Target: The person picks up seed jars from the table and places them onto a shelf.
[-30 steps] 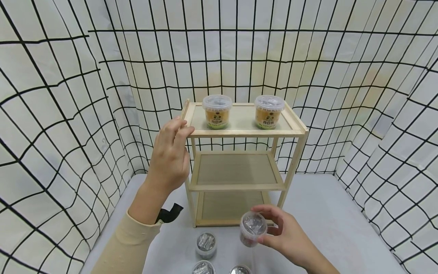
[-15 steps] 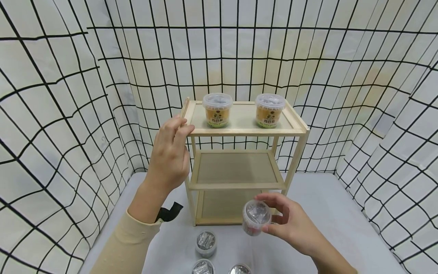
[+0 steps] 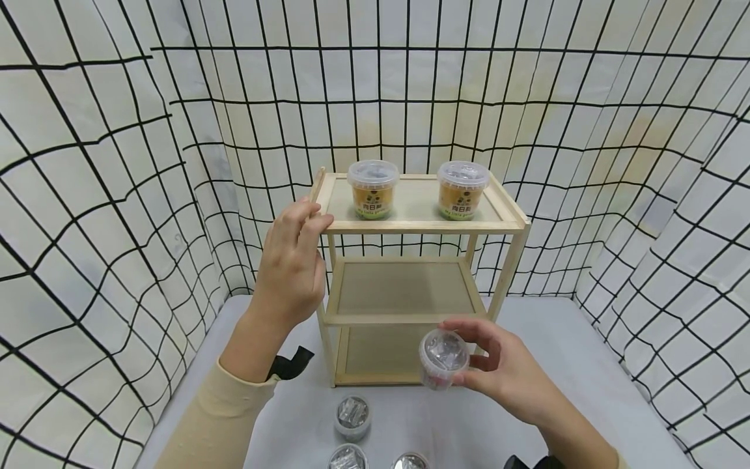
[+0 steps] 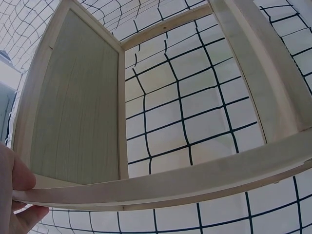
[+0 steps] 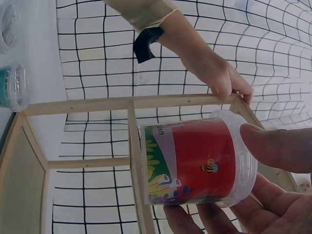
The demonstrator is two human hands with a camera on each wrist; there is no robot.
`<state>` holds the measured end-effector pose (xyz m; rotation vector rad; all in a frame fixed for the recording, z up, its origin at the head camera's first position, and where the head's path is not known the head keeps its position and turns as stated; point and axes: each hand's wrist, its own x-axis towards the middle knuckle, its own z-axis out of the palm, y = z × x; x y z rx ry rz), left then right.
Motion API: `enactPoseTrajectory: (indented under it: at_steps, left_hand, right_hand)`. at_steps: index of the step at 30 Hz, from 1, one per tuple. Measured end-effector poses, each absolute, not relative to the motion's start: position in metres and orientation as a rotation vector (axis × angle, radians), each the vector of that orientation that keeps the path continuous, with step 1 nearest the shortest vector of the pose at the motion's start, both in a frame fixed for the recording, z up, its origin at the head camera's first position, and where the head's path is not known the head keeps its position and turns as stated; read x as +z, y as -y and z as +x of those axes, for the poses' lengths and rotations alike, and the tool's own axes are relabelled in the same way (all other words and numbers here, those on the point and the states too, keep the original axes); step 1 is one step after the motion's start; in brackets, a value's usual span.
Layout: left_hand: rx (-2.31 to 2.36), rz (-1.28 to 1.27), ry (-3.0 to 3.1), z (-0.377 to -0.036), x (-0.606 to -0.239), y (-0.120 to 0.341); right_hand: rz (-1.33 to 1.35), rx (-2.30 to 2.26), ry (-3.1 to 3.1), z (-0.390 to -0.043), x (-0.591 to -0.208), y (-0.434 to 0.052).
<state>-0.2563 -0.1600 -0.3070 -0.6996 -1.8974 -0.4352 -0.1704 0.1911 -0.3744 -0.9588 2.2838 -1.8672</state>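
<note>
Right hand (image 3: pixel 504 372) curled round a small red tub (image 3: pixel 443 359) with a clear lid, thumb on one side and fingers under and behind, held in the air just in front of the lowest level of a three-level wooden shelf (image 3: pixel 510 228), near its right front leg. Seen from the right wrist, same red tub (image 5: pixel 197 163) lying on its side in the fingers (image 5: pixel 278 146), label with a small bee and green and yellow print. Left hand (image 3: pixel 291 264) raised at the top left front corner of the shelf, fingertips curled over the rim and thumb under it, gripping the wood; from the left wrist, only a thumb and finger edge (image 4: pixel 14 183) showing, pinching the front rail (image 4: pixel 161 187). On the top level, two orange tubs with clear lids, one to the left (image 3: pixel 372 189) and one to the right (image 3: pixel 461 189), well apart, both upright. Middle and bottom levels bare in view. On the grey table (image 3: pixel 586 378), near edge, three more small tubs seen from above: one (image 3: pixel 353 417) just in front of the shelf, two (image 3: pixel 348 458) (image 3: pixel 409 462) nearer still, cut off by the frame. All around, white cloth with a black grid (image 3: pixel 88 163). Cream sleeve (image 3: pixel 217 423) and a black strap (image 3: pixel 290 363) at the left wrist.
</note>
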Motion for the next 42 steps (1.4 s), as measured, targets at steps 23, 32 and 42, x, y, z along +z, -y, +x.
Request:
enactPoseTrajectory:
  at_steps: [23,32,42]
  left_hand:
    - [-0.43,-0.709,1.895,-0.257,-0.307,0.161]
    - [-0.432,-0.705,1.896,-0.257,-0.306,0.16]
    - [-0.428,-0.701,1.909,-0.256,-0.306,0.16]
  right_hand:
    - [-0.875,-1.711,-2.49,-0.188,-0.341,-0.185]
    - [-0.797,-1.661,-2.566,-0.197,-0.332,-0.183]
    - [-0.737,-1.626,-2.62,-0.21,-0.328,-0.183]
